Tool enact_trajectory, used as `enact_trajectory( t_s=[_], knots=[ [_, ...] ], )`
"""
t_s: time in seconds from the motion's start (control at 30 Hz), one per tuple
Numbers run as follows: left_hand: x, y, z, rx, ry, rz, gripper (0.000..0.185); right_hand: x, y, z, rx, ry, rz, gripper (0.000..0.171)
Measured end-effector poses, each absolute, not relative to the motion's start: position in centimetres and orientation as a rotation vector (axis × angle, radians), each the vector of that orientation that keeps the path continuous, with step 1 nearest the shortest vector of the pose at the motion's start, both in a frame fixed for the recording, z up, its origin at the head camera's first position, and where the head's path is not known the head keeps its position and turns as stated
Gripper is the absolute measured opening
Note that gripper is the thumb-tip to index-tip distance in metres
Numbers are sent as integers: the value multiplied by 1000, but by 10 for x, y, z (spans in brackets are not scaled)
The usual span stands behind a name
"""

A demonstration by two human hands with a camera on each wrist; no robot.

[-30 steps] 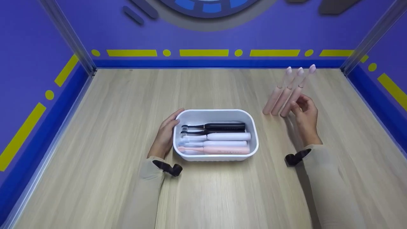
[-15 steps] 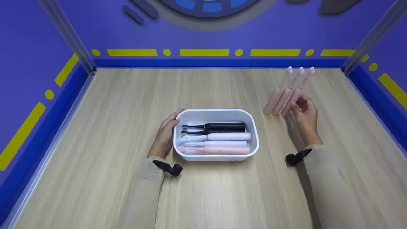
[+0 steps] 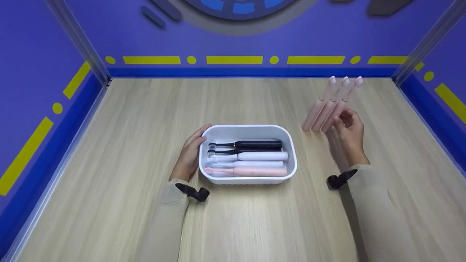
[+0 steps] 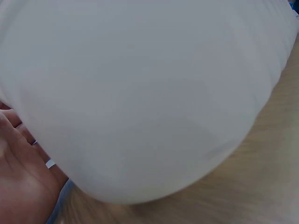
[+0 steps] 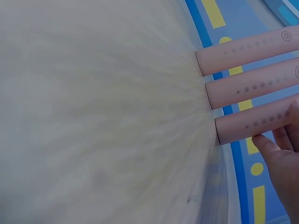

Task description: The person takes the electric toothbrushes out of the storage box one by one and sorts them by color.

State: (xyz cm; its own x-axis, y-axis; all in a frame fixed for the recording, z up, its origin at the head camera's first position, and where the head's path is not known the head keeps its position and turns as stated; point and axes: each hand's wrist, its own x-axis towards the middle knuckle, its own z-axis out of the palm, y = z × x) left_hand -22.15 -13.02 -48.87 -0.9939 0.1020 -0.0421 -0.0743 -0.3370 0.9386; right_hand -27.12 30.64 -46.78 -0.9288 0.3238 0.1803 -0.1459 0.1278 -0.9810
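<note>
Three pink electric toothbrushes stand upright in a row at the right of the head view: a left one (image 3: 313, 114), a middle one (image 3: 324, 114) and a right one (image 3: 335, 113). My right hand (image 3: 351, 133) pinches the handle of the right one between thumb and fingers. In the right wrist view the thumb lies against that handle (image 5: 254, 122), below its row of marks. My left hand (image 3: 189, 153) holds the left end of a white plastic bin (image 3: 247, 180), thumb at the rim. Inside lie black toothbrushes (image 3: 258, 144), white ones (image 3: 262, 156) and a pink one (image 3: 260, 171).
The wooden table (image 3: 164, 105) carries the bin near its middle. A blue-purple wall (image 3: 233, 45) with yellow marks closes off the back, and similar panels stand left (image 3: 32, 72) and right (image 3: 447, 62).
The right pink toothbrush has shifted slightly, its head now lower and its base nearly in line with the other two. My right hand keeps its pinch; left hand and bin stay put.
</note>
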Motion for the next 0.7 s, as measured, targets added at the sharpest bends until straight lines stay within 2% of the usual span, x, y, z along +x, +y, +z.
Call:
enact_trajectory(
  t_s=[0.37,0.7],
  knots=[
    [-221,-132,-490,40,1757,2477,48,-268,306,-466,-134,-2102,1806,35],
    [-221,-130,-489,35,1763,2476,48,-260,303,-459,-176,-1998,1964,32]
  ],
)
